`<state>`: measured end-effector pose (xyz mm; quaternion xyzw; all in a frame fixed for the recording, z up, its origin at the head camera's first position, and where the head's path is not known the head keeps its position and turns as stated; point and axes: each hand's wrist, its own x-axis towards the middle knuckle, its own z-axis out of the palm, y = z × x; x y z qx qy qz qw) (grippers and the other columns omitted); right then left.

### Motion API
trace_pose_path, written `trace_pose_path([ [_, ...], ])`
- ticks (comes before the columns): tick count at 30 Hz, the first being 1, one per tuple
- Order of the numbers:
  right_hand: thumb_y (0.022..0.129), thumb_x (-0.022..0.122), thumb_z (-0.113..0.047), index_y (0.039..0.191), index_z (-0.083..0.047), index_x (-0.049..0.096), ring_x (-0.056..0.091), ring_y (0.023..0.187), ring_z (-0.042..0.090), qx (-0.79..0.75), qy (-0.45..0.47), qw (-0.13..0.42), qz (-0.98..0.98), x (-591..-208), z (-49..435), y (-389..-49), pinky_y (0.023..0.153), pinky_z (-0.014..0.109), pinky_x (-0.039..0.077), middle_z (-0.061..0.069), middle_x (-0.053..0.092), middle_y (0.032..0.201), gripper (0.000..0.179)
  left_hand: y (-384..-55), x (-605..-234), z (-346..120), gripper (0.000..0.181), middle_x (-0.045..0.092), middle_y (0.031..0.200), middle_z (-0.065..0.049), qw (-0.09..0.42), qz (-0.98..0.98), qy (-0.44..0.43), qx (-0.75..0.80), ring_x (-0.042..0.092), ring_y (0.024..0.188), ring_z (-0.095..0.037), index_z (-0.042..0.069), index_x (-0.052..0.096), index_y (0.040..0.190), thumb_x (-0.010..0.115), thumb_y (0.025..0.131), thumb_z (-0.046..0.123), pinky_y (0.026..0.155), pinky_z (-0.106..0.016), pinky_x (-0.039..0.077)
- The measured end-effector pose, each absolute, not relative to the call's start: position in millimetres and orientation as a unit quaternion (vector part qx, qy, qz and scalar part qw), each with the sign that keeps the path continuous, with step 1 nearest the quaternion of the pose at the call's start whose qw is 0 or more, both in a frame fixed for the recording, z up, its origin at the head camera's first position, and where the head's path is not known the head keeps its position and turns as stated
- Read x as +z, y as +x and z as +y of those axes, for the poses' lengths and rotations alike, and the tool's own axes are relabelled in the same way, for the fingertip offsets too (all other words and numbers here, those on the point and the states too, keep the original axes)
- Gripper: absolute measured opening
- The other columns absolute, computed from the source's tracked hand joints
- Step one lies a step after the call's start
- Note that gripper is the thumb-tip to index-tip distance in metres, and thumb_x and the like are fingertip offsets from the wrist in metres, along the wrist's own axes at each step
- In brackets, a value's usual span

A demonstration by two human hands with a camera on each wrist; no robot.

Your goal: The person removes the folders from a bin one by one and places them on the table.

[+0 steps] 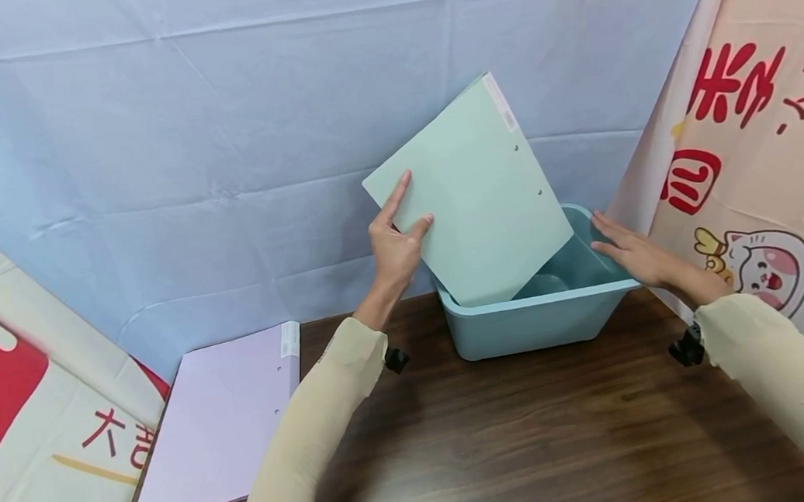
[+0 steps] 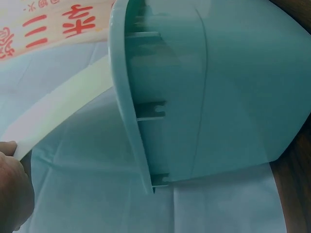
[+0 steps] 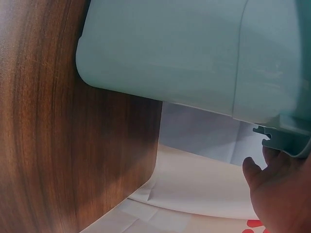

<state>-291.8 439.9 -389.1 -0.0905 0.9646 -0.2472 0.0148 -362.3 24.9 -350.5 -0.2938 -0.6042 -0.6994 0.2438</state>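
My left hand (image 1: 395, 247) grips a pale green file folder (image 1: 486, 206) by its left edge, thumb on the near face. The folder is tilted, with its lower corner inside a blue-green plastic bin (image 1: 533, 327) and its top leaning up toward the cloth behind. In the left wrist view, the folder (image 2: 63, 104) shows edge-on beside the bin's rim (image 2: 127, 107). My right hand (image 1: 636, 254) is at the bin's right rim with fingers extended. From the right wrist, that hand (image 3: 282, 187) shows right against the rim, its fingertips partly hidden.
A lilac file folder (image 1: 221, 419) lies flat on the dark wooden table (image 1: 499, 439) at the left. Light blue cloth (image 1: 282, 135) hangs behind. Printed cloths (image 1: 754, 180) hang at both sides, the right one close to the bin.
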Motion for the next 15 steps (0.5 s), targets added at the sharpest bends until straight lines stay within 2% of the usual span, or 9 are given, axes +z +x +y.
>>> trace_pose_path([
  [8,0.116,0.035,-0.04,0.169,-0.009,-0.005,-0.007,0.16,0.049,-0.244,-0.086,0.015,0.966,-390,441,-295,0.122,0.076,0.0,0.019,-0.013,0.175,0.074,-347,-332,16,0.075,0.054,0.159,-0.008,0.25,-0.583,-0.277,-0.722,0.051,0.146,-0.014,0.004,0.055,0.154,0.07,0.086,-0.024,0.117,-0.032,0.045],
  [11,0.116,0.035,-0.04,0.169,-0.009,-0.005,-0.007,0.16,0.048,-0.241,-0.085,0.015,0.967,-390,441,-295,0.122,0.075,0.0,0.019,-0.012,0.175,0.073,-339,-324,11,0.074,0.055,0.157,-0.01,0.25,-0.569,-0.275,-0.734,0.054,0.144,-0.018,0.002,0.056,0.153,0.069,0.085,-0.025,0.116,-0.034,0.046],
  [15,0.116,0.035,-0.041,0.169,-0.008,-0.005,-0.007,0.16,0.049,-0.237,-0.086,0.015,0.967,-389,440,-293,0.122,0.076,0.002,0.02,-0.012,0.175,0.074,-346,-325,5,0.077,0.055,0.158,-0.007,0.253,-0.558,-0.274,-0.741,0.056,0.141,-0.018,0.005,0.056,0.153,0.069,0.084,-0.026,0.115,-0.035,0.048],
])
